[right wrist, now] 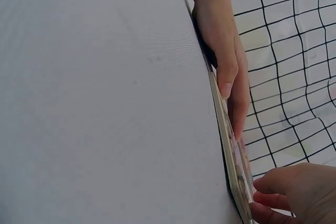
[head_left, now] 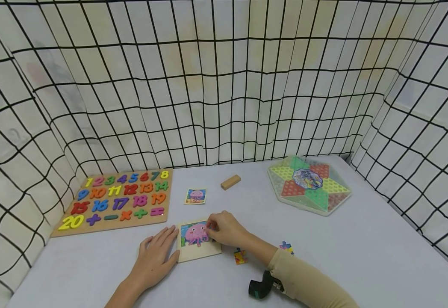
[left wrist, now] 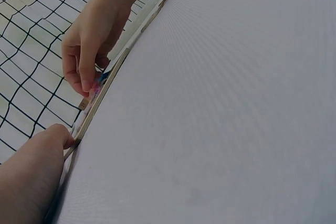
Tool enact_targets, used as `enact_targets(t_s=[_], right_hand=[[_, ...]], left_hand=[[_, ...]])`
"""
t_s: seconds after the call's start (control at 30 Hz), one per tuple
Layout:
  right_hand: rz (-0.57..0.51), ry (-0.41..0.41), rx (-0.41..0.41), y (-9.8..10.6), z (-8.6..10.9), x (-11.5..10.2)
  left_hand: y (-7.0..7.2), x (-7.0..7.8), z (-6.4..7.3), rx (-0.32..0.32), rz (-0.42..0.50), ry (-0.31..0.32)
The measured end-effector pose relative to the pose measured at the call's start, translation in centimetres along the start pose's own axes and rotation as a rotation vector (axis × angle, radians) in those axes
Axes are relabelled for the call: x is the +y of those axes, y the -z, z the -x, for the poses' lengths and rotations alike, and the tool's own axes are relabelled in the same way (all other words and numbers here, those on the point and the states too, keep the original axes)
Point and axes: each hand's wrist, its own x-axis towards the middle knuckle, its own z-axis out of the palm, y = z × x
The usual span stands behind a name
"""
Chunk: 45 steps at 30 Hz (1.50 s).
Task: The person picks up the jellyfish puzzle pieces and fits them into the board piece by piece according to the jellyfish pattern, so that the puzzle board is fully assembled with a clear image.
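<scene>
A small wooden jigsaw board [head_left: 198,255] lies on the white table. Its upper part carries a pink octopus picture [head_left: 194,234]; bare wood shows along the lower edge. My left hand [head_left: 152,256] rests flat at the board's left side, its fingertips and thumb touching the edge. At the upper right of the board, my right hand [head_left: 225,229] pinches a puzzle piece [left wrist: 104,76], mostly hidden under the fingers; a bit of blue and pink shows in the left wrist view. Two loose spots of puzzle pieces, one orange-yellow [head_left: 240,256] and one blue [head_left: 287,247], lie right of the board.
Behind the board are a small octopus picture card [head_left: 195,196] and a wooden block [head_left: 230,182]. A number board [head_left: 118,201] lies at left, a hexagonal game board [head_left: 309,185] at back right. A black object [head_left: 260,287] sits by the right sleeve. Black-grid netting surrounds the table.
</scene>
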Motion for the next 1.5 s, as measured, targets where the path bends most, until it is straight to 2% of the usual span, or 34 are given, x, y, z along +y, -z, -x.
enact_targets(t_s=[0.23, 0.5, 0.73, 1.0, 1.5], right_hand=[[-0.013, 0.017, -0.012, -0.1, -0.1, 0.2], [0.018, -0.05, 0.0, 1.3, 0.2, 0.1], [0.112, 0.017, -0.027, 2.2, 0.5, 0.5], [0.166, 0.077, -0.103, 1.3, 0.7, 1.3], [0.168, 0.166, -0.072, 0.4, 0.7, 1.4]], left_hand=[[-0.1, -0.1, -0.1, 0.006, -0.001, -0.009], [-0.1, 0.0, -0.1, 0.006, -0.005, -0.016], [0.0, -0.2, 0.0, 0.017, -0.01, -0.02], [-0.1, -0.2, 0.1, 0.018, -0.005, -0.016], [0.0, -0.1, 0.0, 0.01, -0.003, -0.013]])
